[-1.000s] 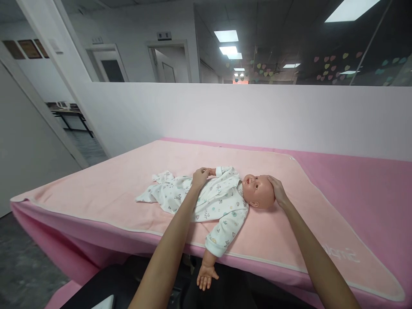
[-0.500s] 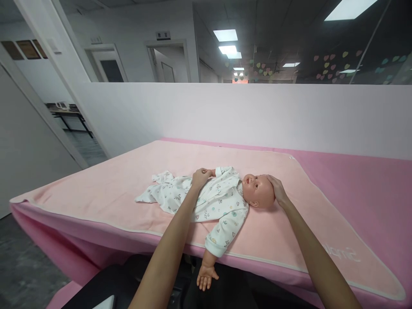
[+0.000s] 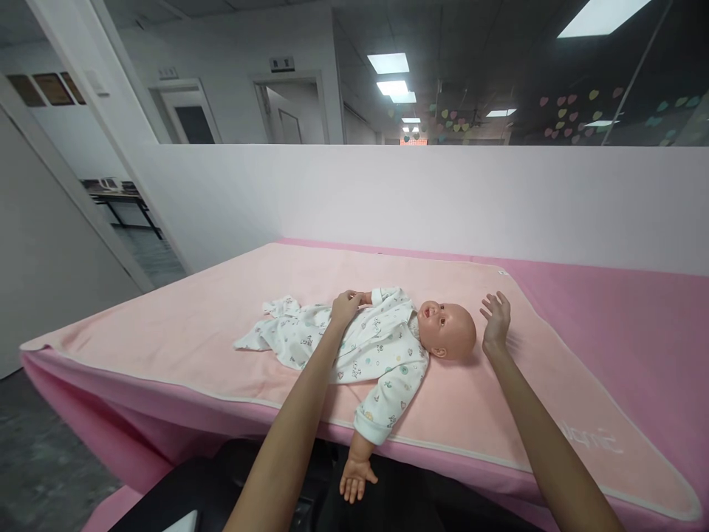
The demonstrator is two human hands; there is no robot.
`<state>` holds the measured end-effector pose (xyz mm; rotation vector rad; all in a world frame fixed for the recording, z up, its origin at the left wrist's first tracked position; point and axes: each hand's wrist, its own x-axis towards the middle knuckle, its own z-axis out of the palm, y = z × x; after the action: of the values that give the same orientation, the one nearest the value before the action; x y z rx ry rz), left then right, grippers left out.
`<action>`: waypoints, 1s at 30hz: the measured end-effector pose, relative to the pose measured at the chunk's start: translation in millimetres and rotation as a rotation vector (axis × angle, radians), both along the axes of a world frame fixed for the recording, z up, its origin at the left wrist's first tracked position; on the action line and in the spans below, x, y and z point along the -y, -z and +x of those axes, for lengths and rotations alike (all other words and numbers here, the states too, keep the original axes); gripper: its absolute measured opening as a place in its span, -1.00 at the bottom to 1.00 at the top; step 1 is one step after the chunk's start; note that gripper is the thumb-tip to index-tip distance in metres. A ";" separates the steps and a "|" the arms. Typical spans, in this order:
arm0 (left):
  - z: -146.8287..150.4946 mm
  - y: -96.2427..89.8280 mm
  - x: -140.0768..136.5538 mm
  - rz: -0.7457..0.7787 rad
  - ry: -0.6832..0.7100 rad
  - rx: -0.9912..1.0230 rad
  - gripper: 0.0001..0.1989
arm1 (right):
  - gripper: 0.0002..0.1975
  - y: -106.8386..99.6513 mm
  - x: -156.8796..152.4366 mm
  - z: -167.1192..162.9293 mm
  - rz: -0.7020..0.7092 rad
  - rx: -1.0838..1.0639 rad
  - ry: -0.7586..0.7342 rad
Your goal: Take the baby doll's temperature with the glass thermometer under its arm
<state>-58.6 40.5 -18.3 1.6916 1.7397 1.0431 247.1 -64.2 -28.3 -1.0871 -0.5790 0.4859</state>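
A baby doll lies on its back on a peach mat, its bald head to the right. It wears a white printed outfit whose empty-looking legs trail to the left. My left hand is closed around the doll's far hand, beside its body. Just right of the doll's head, my right hand is raised with fingers apart, touching nothing. The doll's near arm hangs over the front edge of the table, palm showing.
The peach mat covers most of a pink cloth on the table. A white partition with glass above stands behind it. To the left is a doorway with a small table beyond. My dark-clothed lap is below the front edge.
My right hand has let go of the doll's head and moved right, fingers now spread. My left hand stays on the doll's hand, and the doll lies as before.
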 end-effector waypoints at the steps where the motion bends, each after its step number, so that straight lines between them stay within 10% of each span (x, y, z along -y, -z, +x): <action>1: -0.2 0.7 -0.9 0.003 0.001 -0.001 -0.71 | -0.42 0.4 0.0 -0.8 0.006 0.021 0.018; 13: -1.7 4.6 -4.9 -0.002 0.015 -0.027 -0.69 | -0.39 -0.9 1.9 -4.5 0.011 0.153 0.060; 21: -0.1 0.3 -1.0 -0.016 0.015 -0.105 -0.72 | -0.69 -13.6 13.5 -24.8 -0.139 0.259 -0.550; 30: 2.6 -6.4 5.5 -0.035 0.017 -0.167 -0.73 | -0.66 -16.6 12.9 -22.7 -0.138 0.286 -0.568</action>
<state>-56.1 35.0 -11.9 1.8135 1.8318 0.8805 224.4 -77.1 -11.7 -1.1263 -1.1326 0.8787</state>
